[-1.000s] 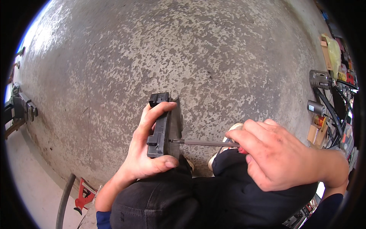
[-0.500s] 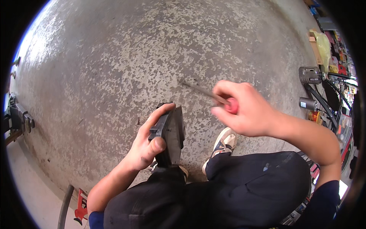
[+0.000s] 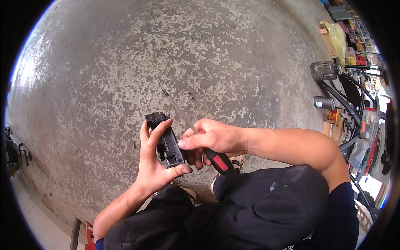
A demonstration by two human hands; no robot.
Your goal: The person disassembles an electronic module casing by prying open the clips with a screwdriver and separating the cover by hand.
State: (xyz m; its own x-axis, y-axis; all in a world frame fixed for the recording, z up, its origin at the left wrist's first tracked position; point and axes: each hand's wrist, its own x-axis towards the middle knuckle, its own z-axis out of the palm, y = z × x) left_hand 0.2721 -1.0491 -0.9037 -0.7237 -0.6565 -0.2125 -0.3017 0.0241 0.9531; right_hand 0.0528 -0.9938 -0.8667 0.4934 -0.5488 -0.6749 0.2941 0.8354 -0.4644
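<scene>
A: Which objects bear markings?
B: The screwdriver [image 3: 181,111], whose black handle [image 3: 211,155] carries a rectangular red panel [image 3: 220,163] with dark lettering. At 2 o'clock from the centre of the view, a smoky jug [image 3: 320,71] shows a line of pale lettering; at 3 o'clock, a grey cylinder [image 3: 325,102] bears a small whitish label [image 3: 319,104], its print too small to tell.
A: How are the two hands disposed?
B: The left hand [image 3: 153,164] holds a black plastic part [image 3: 168,143], thumb at its near end, fingers about its outer side and far end. The right hand [image 3: 216,137] grips the screwdriver where shaft meets handle; the shaft points to 11 o'clock, the handle to 5. Whether the right thumb touches the part cannot be told.
A: Where is the part?
B: Just toward 8 o'clock from the centre, held above the floor [image 3: 241,54], its long axis running from 11 to 5 o'clock.
A: And the surface and room?
B: The floor is grey, mottled with pale irregular patches, and glossy at 10 o'clock. A paler band [image 3: 31,208] curves along 8 o'clock. At 2 o'clock, a translucent yellow bag [image 3: 336,39] adjoins a cardboard box [image 3: 327,38].
</scene>
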